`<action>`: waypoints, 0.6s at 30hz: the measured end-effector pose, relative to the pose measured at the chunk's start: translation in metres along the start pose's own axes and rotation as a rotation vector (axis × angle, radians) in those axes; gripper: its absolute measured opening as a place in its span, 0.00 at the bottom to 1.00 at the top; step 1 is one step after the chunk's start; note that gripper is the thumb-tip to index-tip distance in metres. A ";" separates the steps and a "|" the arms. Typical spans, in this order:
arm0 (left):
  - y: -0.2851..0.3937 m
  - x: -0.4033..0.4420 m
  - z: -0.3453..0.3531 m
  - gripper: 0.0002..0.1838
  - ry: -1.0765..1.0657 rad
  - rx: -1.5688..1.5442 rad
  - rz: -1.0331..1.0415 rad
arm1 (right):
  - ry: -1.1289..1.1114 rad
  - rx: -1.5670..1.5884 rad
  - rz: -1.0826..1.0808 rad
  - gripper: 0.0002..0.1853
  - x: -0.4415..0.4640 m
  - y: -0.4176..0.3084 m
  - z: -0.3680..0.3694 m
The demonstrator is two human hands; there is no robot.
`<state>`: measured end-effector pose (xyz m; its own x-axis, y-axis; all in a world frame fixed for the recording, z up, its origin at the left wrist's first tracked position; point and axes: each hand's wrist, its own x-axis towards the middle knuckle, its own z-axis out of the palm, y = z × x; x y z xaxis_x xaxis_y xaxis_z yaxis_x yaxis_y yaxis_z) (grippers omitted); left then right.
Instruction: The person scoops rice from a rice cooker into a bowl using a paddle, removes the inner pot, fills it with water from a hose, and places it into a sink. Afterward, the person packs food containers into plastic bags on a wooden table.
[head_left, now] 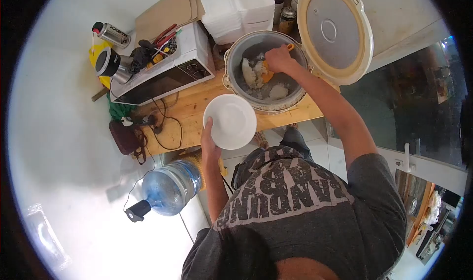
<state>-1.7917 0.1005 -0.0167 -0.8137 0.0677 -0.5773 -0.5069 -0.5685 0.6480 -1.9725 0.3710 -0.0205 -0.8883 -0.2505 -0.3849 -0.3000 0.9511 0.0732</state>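
My left hand is closed on the rim of a white bowl, thumb over the edge; no food shows in it. The bowl is beside the near left side of a large rice cooker. My right hand reaches inside the cooker, fingers wrapped round an orange rice paddle. Its blade is against a clump of white rice. A smaller patch of rice lies near the pot's wall. The cooker's lid stands raised on the far right.
Left of the cooker is a microwave with tools, a tumbler and cardboard on top. Stacked white foam boxes stand behind. A cable trails over the wooden table. A water jug lies lower left.
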 end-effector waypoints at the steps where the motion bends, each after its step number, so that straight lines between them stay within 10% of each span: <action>1: -0.004 0.001 -0.005 0.29 -0.019 0.024 0.016 | -0.004 0.015 -0.003 0.10 0.001 -0.003 0.003; 18: 0.012 -0.020 0.024 0.30 0.034 0.064 0.288 | 0.097 0.683 -0.067 0.17 -0.011 0.004 0.039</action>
<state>-1.7880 0.1118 0.0140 -0.9170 -0.1174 -0.3811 -0.2745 -0.5076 0.8167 -1.9504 0.3850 -0.0523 -0.9121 -0.2975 -0.2822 -0.0974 0.8257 -0.5557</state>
